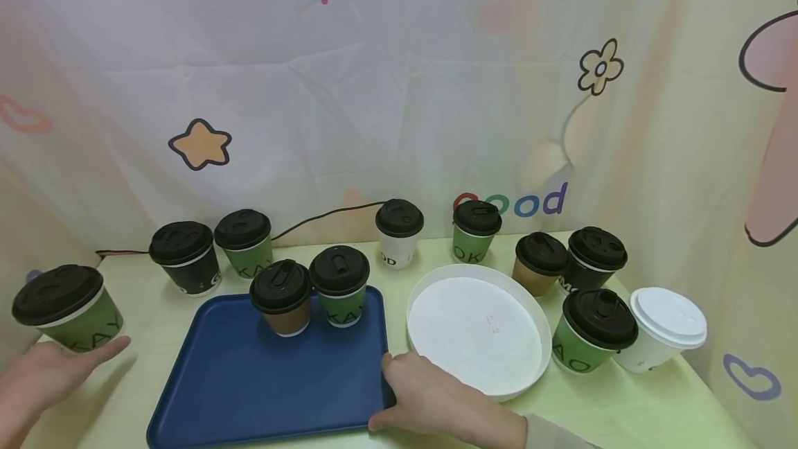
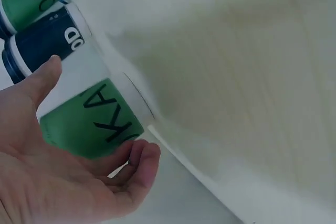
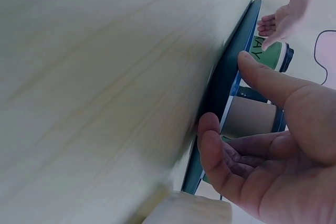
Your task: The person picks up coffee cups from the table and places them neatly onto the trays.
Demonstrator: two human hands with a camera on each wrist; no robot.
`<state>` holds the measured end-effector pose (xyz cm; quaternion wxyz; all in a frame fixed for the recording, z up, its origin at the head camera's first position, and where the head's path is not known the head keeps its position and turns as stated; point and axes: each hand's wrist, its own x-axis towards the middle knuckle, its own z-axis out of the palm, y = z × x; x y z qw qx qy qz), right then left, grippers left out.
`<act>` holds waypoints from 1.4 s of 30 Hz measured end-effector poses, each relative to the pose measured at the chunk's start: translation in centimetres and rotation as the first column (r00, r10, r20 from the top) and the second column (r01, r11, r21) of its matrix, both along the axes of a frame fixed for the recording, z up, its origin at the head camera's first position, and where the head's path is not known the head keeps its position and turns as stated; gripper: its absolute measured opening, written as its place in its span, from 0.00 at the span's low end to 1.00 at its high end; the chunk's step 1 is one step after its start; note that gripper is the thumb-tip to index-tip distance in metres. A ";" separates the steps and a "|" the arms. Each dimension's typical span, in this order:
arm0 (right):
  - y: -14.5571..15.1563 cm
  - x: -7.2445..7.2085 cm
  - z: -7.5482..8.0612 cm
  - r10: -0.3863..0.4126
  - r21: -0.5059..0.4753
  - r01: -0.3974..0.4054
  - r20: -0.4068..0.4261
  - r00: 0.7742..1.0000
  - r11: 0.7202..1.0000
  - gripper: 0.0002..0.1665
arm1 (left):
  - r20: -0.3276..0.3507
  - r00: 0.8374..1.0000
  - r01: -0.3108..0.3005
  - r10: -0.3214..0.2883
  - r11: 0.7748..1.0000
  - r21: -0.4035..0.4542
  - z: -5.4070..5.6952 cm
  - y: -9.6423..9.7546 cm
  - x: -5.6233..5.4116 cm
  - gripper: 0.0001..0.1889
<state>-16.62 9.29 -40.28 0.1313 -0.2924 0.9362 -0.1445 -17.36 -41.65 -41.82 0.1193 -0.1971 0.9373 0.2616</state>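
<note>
My right hand (image 1: 430, 393) grips the front right corner of a blue tray (image 1: 274, 373); in the right wrist view its thumb and curled fingers lie on either side of the tray's edge. A brown coffee cup (image 1: 288, 317) and a green coffee cup (image 1: 340, 307), both with black lids, stand on the tray's far part. At the far left, my left hand (image 1: 50, 380) is beside another black-lidded green cup (image 1: 84, 324), its thumb spread away. The left wrist view has the loosely bent fingers close against this green cup (image 2: 94, 121), with a dark cup (image 2: 47, 43) beyond.
Right of the tray lies a round white dish (image 1: 480, 331). A dark cup (image 1: 193, 272) and a green cup (image 1: 249, 258) stand behind the tray. Several lidded cups surround the dish, including a white-lidded cup (image 1: 667, 321). A patterned curtain (image 1: 374, 102) hangs behind the table.
</note>
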 end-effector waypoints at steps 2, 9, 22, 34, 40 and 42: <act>0.0 0.0 0.0 -0.001 -0.002 0.001 0.000 1.000 1.000 0.35 | -0.044 0.994 -0.092 0.095 0.994 0.056 -0.1 0.0 0.0 0.60; 0.0 0.1 0.1 -0.013 0.001 0.013 0.008 1.000 1.000 0.36 | -0.345 0.906 -0.179 0.246 0.960 0.217 0.3 0.9 -0.3 0.57; 0.0 -0.3 0.0 -0.004 -0.002 0.004 0.042 0.999 1.000 0.37 | -0.465 0.838 -0.109 0.285 0.923 0.369 -0.5 0.2 -1.4 0.49; 0.1 -0.1 0.0 -0.017 -0.002 0.017 0.051 0.999 1.000 0.38 | -0.506 0.843 0.006 0.184 0.936 0.351 -0.4 0.3 -1.3 0.44; 0.1 -0.2 0.0 -0.018 -0.007 0.018 0.047 0.999 1.000 0.37 | -0.492 0.855 0.013 0.163 0.943 0.334 0.1 1.3 -1.2 0.47; 0.1 -0.3 -0.1 -0.014 -0.014 0.015 0.057 0.998 1.000 0.37 | -0.493 0.854 0.005 0.167 0.944 0.329 0.4 1.9 -1.2 0.48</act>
